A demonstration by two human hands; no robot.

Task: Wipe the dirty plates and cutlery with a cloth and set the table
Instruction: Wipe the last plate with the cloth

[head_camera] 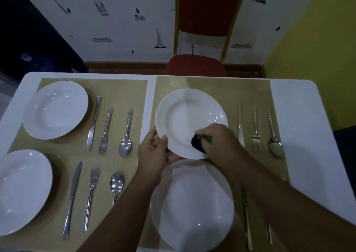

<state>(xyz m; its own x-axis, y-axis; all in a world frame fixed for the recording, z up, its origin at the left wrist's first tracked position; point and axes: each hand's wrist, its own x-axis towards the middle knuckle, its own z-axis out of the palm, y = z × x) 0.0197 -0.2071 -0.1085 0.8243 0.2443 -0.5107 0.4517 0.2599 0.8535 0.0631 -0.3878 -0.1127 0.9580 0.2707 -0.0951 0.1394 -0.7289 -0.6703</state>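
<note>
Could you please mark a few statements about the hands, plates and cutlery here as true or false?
1. The left hand grips the rim of the held plate. True.
2. The right hand presses a cloth on that plate. True.
3. The cloth is white. False: it is dark with some green.
4. A knife, a fork and a spoon lie beside the far left plate. True.
5. The chair is blue. False: it is red.
6. The held plate is over the left placemats. False: it is over the far right placemat.
</note>
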